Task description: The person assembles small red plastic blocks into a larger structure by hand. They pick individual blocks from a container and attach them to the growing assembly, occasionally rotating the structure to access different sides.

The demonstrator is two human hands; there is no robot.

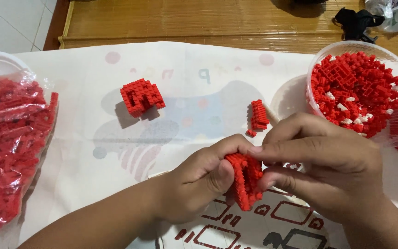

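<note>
Item in hand: a red brick assembly (246, 180), built of very small interlocking bricks, arched in outline, held low in the centre of the view above the printed sheet.

Left hand (203, 180): fingers curled and pressed together around the left side of the assembly, thumb flat against its near face, fingertips meeting its top edge. Gripping.

Right hand (321, 161): index finger stretched straight across the top of the assembly, its tip touching the left hand's fingertips; thumb pressed against the right side from beneath. Remaining fingers folded under the palm. Pinching the same piece.

Beneath the hands: a white printed sheet (236, 230) with red and black outlined diagrams, lying on a pale cloth (194, 74) with faded coloured patterns.

Just beyond the hands: a narrow red brick strip (258, 115), standing on edge, with one loose red brick beside its near end.

Further left on the cloth: a chunky red brick block (141, 97), well apart from the hands.

Right edge: a clear round tub (318, 60) heaped with loose red bricks and a few white ones.

Left edge: a clear plastic bag (10, 152) packed with red bricks.

Far edge: a bamboo mat (199, 18).
</note>
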